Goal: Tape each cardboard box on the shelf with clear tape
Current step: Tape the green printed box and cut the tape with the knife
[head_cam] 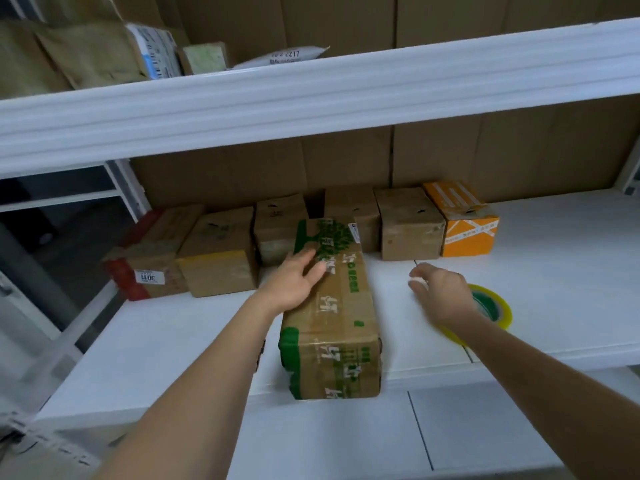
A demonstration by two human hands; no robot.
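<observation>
A long cardboard box with green print (337, 317) lies lengthwise on the white shelf (194, 327), its near end at the front edge. My left hand (294, 282) rests flat on the box's top left side, fingers spread. My right hand (441, 292) hovers to the right of the box with fingers apart and holds nothing. Just behind that hand lies a roll of clear tape with a green core (491, 306), partly hidden by the hand.
A row of small cardboard boxes (221, 251) lines the back of the shelf, ending with an orange box (467, 223) at the right. The upper shelf's white beam (311, 98) hangs overhead, with parcels above it. The shelf's left side opens onto a dark aisle.
</observation>
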